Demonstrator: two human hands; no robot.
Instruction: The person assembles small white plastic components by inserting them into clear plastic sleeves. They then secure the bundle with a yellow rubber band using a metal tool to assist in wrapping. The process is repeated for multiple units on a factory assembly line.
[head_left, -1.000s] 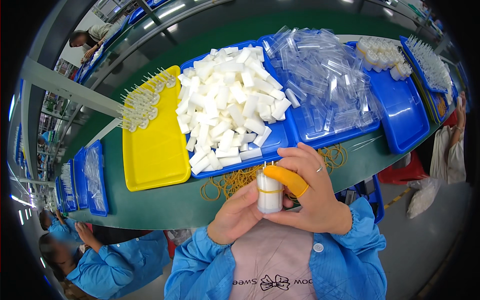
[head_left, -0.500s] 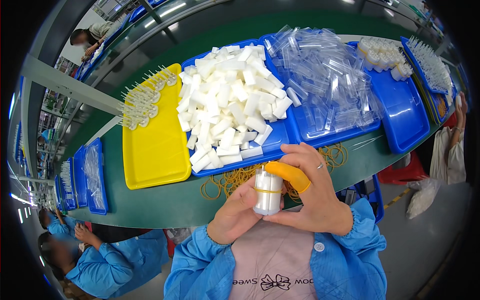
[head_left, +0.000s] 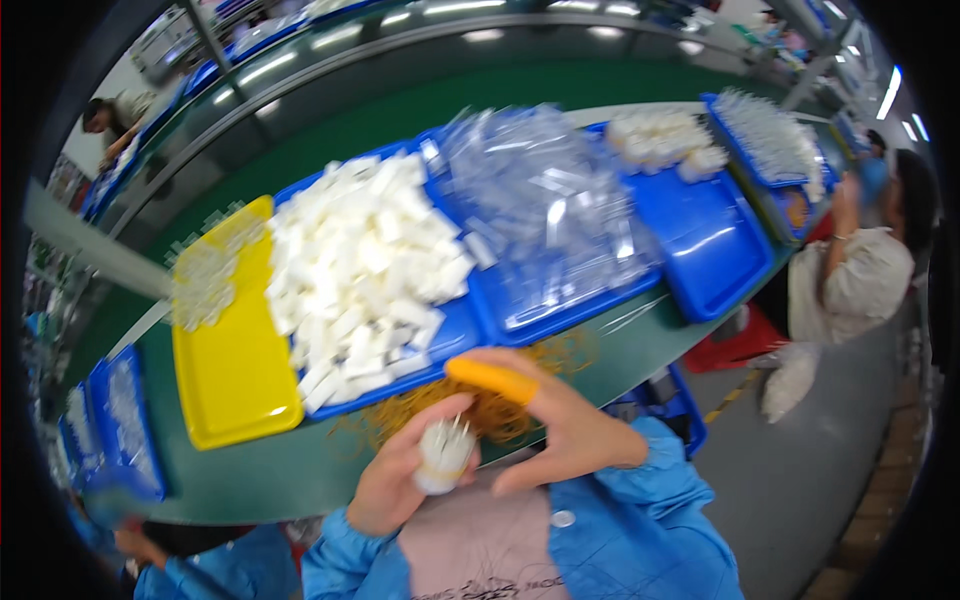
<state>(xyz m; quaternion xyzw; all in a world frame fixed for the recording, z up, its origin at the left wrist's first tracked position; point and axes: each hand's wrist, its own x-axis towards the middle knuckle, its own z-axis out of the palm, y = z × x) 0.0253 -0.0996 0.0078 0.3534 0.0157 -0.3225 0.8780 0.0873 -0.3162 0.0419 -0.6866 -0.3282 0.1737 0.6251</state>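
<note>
Where the blue sleeves come in from the lower edge, left hand (head_left: 400, 480) curled around a small white bundle (head_left: 444, 455) of thin bristling pieces, held upright close to the chest. Right hand (head_left: 560, 430) just beside it, fingers spread fairly wide, forefinger capped by an orange finger cot (head_left: 492, 378), fingertips near the bundle's top; touching it or not, hard to tell through the blur.

Beyond the hands, on the green bench (head_left: 270, 475), a loose heap of tan rubber bands (head_left: 500, 405) along the near edge. Behind that, a blue tray (head_left: 455, 335) piled with white blocks (head_left: 360, 260). To its left, a yellow tray (head_left: 235, 375) with a cluster of clear small parts (head_left: 205, 270) at its far end. To the right, a second blue tray (head_left: 560, 305) heaped with clear plastic sleeves (head_left: 540, 195), then a third blue tray (head_left: 700, 240), mostly bare, with white pieces (head_left: 660, 140) at the back. Further right, another tray of clear parts (head_left: 770, 135).

At the right edge, a seated person in a pale top (head_left: 850, 285). At far left, more blue trays (head_left: 115, 420); at lower left, a co-worker's blue sleeve (head_left: 190, 570).
</note>
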